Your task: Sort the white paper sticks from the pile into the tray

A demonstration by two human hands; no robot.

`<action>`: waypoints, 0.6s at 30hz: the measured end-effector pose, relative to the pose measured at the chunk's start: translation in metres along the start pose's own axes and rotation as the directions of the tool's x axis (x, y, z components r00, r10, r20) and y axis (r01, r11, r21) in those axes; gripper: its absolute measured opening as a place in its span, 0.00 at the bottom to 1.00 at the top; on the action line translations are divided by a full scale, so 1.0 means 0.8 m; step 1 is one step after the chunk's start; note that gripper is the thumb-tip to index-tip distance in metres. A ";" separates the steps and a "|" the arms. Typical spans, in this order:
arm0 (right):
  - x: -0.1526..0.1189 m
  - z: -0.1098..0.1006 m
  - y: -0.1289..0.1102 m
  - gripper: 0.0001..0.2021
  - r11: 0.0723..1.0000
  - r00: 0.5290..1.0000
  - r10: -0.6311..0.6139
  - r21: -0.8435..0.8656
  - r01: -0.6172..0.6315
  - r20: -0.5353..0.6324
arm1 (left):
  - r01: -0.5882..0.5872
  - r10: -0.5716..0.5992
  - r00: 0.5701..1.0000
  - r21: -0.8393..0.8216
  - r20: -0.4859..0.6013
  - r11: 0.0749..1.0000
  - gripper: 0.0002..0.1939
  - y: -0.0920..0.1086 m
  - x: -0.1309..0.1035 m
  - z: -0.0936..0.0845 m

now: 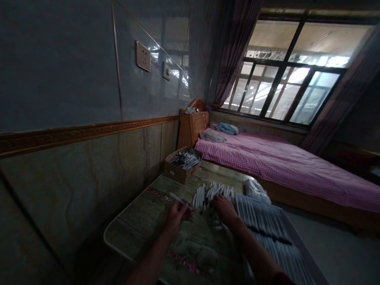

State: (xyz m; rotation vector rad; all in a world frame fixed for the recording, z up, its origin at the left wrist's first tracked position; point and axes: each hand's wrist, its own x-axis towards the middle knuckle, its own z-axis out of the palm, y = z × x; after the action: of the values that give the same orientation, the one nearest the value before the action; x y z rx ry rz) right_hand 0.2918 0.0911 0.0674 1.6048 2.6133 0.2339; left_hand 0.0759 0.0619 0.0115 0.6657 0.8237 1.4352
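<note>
My left hand (178, 212) is closed around a slim white pen (175, 196), whose end points up and to the left. My right hand (224, 206) reaches down at the near edge of a group of white pens (199, 196) laid side by side on the table. Its fingers are curled together, and what they grip, if anything, is hidden. Small dark and white pieces lie on the table under and beside that hand, too blurred to name. Right of it stands a shallow tray (282, 209) holding rows of pale pens (258, 215) with a dark band across them.
A cardboard box (175, 173) full of loose pens sits at the table's far left corner, by the wall. Behind the tray lies a clear plastic bag (255, 190). The patterned table (133, 225) stands close to a bed (267, 152) under a window.
</note>
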 end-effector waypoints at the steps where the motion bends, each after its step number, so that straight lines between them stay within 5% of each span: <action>1: -0.001 0.000 0.000 0.12 1.000 1.000 -0.003 -0.005 0.003 -0.001 | 0.000 0.000 1.000 -0.004 0.001 1.000 0.25 -0.001 0.001 -0.001; 18: -0.003 0.003 0.003 0.10 0.988 0.992 -0.116 -0.098 0.120 0.041 | 0.008 -0.008 1.000 -0.009 0.026 1.000 0.25 -0.004 0.003 -0.005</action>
State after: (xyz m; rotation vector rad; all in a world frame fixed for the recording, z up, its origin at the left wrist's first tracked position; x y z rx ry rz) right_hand 0.2952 0.0898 0.0654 1.4051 2.6137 0.3208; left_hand 0.0745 0.0636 0.0068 0.6722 0.7982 1.4193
